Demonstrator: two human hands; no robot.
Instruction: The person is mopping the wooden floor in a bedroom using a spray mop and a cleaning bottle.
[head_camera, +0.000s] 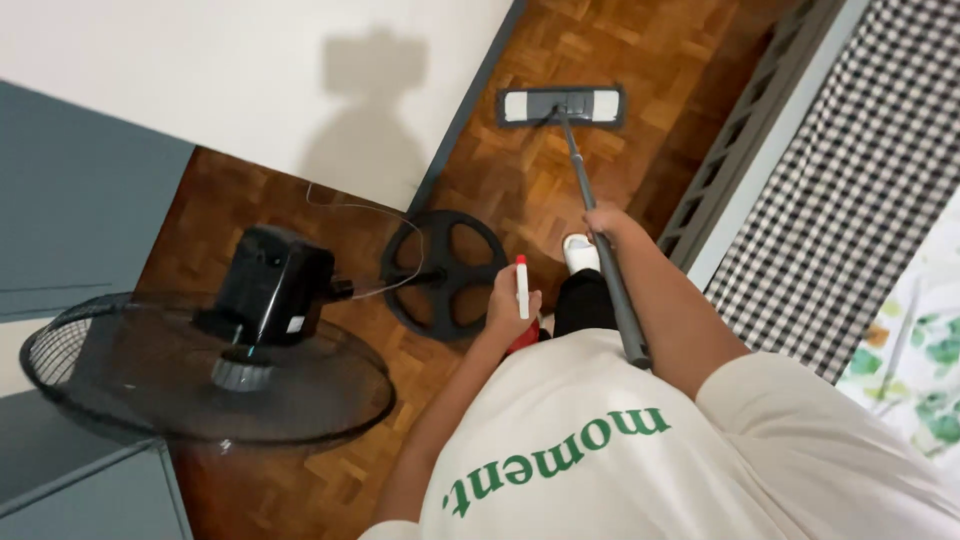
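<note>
your right hand (607, 222) grips the grey mop handle (598, 240); its flat mop head (561, 105) rests on the parquet floor (520, 180) ahead of the fan base (446, 272). your left hand (508, 300) clasps a spray bottle (522, 288) just beside that base.

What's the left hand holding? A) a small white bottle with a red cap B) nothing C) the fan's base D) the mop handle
A: the left hand grips a small white bottle with a red cap, while the right hand holds the mop handle; the fan's base lies untouched on the floor.
</note>
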